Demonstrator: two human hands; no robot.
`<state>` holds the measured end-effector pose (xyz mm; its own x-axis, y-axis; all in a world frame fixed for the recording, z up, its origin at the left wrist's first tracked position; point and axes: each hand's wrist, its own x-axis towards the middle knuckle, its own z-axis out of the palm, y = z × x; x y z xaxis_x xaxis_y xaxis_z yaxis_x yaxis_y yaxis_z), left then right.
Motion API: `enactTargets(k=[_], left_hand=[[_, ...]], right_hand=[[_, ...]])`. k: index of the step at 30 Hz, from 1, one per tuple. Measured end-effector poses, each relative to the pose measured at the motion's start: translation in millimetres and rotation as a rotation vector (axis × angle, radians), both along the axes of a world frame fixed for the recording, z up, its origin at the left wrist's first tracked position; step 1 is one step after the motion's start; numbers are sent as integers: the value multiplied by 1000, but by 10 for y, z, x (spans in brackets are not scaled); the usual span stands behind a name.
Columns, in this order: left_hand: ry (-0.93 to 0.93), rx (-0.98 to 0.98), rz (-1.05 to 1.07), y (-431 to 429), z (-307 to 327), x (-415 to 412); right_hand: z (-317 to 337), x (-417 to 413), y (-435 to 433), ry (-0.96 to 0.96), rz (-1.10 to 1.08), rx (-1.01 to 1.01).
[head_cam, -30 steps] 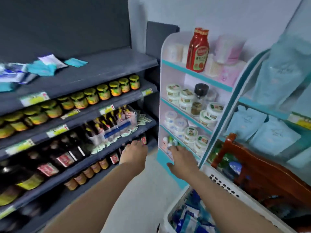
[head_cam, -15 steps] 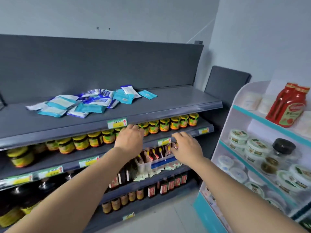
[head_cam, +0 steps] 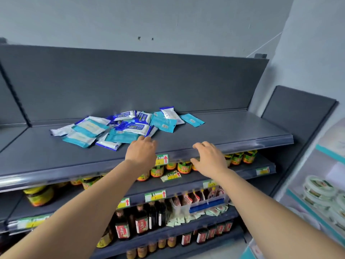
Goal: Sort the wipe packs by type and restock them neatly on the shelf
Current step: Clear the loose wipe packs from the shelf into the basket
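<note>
Wipe packs (head_cam: 119, 128), teal and blue-and-white mixed, lie in a loose overlapping heap on the grey top shelf (head_cam: 233, 131), left of centre. My left hand (head_cam: 141, 152), fingers relaxed, has its tips at the nearest teal pack and grips nothing. My right hand (head_cam: 210, 157) hovers spread over the shelf's front lip, apart from the heap. Jars (head_cam: 183, 167) line the tier below.

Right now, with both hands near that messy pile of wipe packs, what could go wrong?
The wipe packs overlap, teal and blue-white types mixed, so the left hand, open at the pile's near edge, might drag several at once. A sweep toward the shelf's front edge could tip packs onto the jars below. The single teal pack lying apart on the right might get overlooked.
</note>
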<state>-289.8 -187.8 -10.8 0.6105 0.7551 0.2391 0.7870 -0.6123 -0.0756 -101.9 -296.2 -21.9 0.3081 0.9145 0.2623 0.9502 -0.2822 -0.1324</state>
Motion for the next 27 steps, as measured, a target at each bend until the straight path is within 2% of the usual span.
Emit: enactTargets(k=[9, 14, 18, 22, 25, 27], left_hand=[[105, -34, 168, 1081, -86, 430], [166, -162, 271, 1666, -142, 626], [363, -201, 232, 1982, -135, 725], [535, -214, 225, 2189, 180, 852], [490, -291, 162, 2327, 328, 931], [301, -329, 89, 2395, 348, 1013]], right_hand=[[7, 585, 1137, 7, 39, -56], [-25, 1032, 1702, 1, 40, -156], [-148, 1310, 2053, 0, 14, -219], [-290, 1455, 2324, 33, -46, -233], [-333, 1517, 2518, 70, -108, -241], [-341, 1541, 2607, 105, -173, -226]])
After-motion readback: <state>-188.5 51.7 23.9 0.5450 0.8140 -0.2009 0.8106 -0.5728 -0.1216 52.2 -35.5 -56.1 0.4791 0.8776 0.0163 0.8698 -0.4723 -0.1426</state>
